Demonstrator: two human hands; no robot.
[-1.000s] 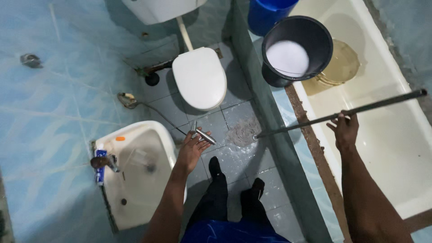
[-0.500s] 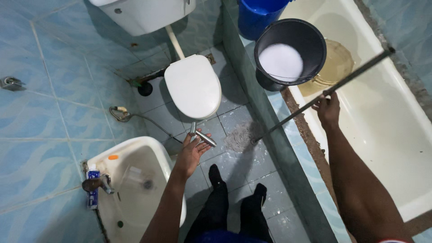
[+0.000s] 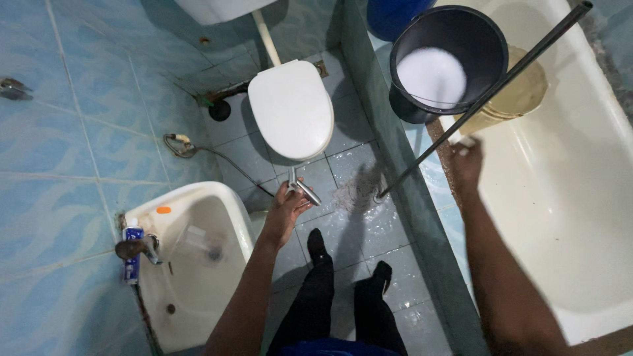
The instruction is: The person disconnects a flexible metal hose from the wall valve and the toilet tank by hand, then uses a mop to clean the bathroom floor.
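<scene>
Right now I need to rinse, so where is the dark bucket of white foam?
In the head view, the dark bucket is at upper right, on the ledge between the toilet and the bathtub, beyond the right hand holding the mop handle.

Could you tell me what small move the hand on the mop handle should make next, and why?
Probably push the mop head forward toward the toilet. The right hand grips the long handle steeply tilted, the strands rest on wet, soapy floor tiles, and the left hand holds the metal spray nozzle clear.

Right hand [image 3: 465,165] motion-blurred, grip unclear; blue bucket [image 3: 395,14], cistern [image 3: 221,8] cropped.
</scene>
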